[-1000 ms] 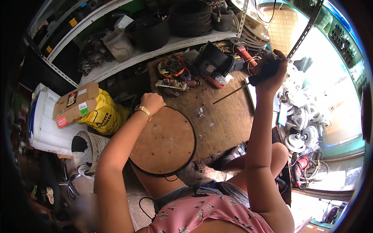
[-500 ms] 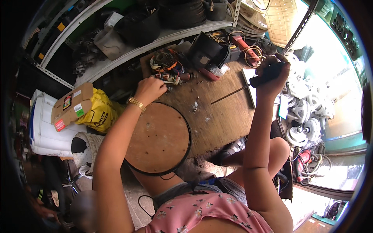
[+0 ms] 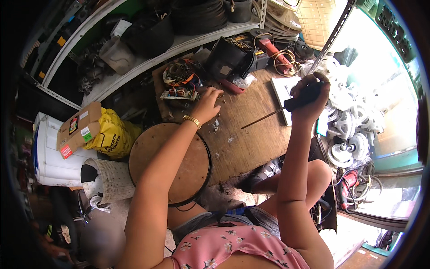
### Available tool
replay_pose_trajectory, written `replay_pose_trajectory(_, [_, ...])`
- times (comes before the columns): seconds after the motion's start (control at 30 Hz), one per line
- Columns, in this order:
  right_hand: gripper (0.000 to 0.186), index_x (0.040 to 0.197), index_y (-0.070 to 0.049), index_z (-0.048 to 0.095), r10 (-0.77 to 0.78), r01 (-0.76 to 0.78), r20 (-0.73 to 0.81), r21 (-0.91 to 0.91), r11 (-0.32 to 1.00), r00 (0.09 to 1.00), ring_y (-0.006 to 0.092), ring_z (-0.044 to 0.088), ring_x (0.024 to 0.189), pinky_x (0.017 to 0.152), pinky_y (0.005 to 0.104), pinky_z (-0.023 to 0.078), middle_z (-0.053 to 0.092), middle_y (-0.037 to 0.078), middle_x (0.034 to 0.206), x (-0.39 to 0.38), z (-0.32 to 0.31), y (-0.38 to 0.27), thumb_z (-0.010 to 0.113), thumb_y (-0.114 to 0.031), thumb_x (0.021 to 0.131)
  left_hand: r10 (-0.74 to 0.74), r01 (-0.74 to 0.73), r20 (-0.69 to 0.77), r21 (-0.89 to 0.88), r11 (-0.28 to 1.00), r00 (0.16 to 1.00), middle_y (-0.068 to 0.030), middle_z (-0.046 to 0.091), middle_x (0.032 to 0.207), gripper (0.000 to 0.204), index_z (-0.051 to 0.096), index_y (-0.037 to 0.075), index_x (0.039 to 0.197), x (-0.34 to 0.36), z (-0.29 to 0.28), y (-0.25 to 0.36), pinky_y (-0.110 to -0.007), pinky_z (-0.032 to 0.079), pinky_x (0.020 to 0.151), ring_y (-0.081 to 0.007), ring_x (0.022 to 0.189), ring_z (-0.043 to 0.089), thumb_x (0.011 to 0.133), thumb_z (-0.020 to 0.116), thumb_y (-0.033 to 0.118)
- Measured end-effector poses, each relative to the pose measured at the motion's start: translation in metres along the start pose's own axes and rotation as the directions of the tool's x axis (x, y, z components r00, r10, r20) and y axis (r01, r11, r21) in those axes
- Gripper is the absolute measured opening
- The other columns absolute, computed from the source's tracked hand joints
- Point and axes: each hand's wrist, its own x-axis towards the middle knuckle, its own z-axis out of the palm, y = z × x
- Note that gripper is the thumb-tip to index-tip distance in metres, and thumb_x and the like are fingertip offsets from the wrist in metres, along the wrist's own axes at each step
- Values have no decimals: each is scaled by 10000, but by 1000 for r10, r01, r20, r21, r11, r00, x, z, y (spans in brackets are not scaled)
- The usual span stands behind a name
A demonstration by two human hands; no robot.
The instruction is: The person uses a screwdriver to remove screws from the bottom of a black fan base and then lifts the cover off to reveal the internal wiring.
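My right hand (image 3: 310,99) grips the dark handle of a screwdriver (image 3: 263,119) above the right side of the wooden board. The thin shaft slants down to the left and its tip touches nothing that I can see. My left hand (image 3: 208,106), a gold watch band at its wrist, reaches over the board with thumb and fingers apart. Close to its fingertips lie small screws (image 3: 223,99). Just left of that hand sits a circuit board (image 3: 179,94) with red and white parts, in front of a coil of wires (image 3: 176,73). My left forearm partly covers a round brown disc (image 3: 190,168) with a black rim.
The plywood board (image 3: 251,145) carries a black housing (image 3: 226,60), a red angle grinder (image 3: 277,53) with its cord, and a white flat piece (image 3: 278,92). White plastic pulleys (image 3: 351,123) pile up at right. At left are a cardboard box (image 3: 78,127) and a yellow bag (image 3: 116,134).
My left hand has moved right, from beside the circuit board to near the screws, and its fingers have spread. My right hand with the screwdriver has dropped slightly. The view has shifted a little.
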Motion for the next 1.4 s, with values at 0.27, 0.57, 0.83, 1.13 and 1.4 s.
replay_pose_trajectory(0.27, [430, 1138, -87, 495, 20, -20, 9, 20, 1000, 1000, 166, 487, 544, 494, 320, 412, 544, 71, 801, -5, 1, -7, 444, -483, 980, -434, 426, 125, 89, 901, 892, -200, 640, 940, 525, 407, 9, 1109, -3, 26, -17, -436, 505, 798, -386, 882, 650, 759, 774, 143])
replay_pose_trajectory(0.57, [439, 1155, -154, 442, -19, 0, 122, 155, 988, 992, 184, 536, 578, 422, 273, 410, 546, 97, 879, -48, 96, -22, 413, -555, 978, -133, 103, -98, -266, 958, 986, 11, 555, 803, 190, 577, 50, 968, -47, -130, 54, -237, 448, 680, -65, 743, 531, 843, 699, 124])
replay_pose_trajectory(0.83, [428, 1110, -133, 407, -56, -347, 549, 600, 721, 834, 180, 518, 562, 393, 232, 416, 505, 134, 842, -162, 245, -12, 371, -543, 994, -613, 664, -539, -126, 737, 578, -37, 443, 915, 508, 455, 15, 1242, -329, -188, 82, -227, 392, 620, -83, 705, 414, 838, 711, 188])
replay_pose_trajectory(1.13, [455, 1089, -155, 430, -58, -369, 694, 450, 813, 718, 190, 485, 526, 363, 250, 408, 464, 119, 814, -214, 277, 7, 357, -590, 977, -722, 704, -516, -284, 651, 461, -116, 524, 1023, 628, 424, 19, 1285, -348, -142, 81, -349, 450, 839, -218, 867, 513, 792, 761, 213])
replay_pose_trajectory(1.4, [452, 1095, -162, 439, -78, -343, 701, 439, 830, 709, 184, 455, 515, 357, 245, 401, 465, 121, 815, -219, 286, 2, 357, -590, 977, -764, 573, -462, -507, 644, 450, -175, 561, 1164, 518, 456, 8, 1222, -351, -130, 65, -382, 439, 916, -305, 1082, 563, 825, 730, 197])
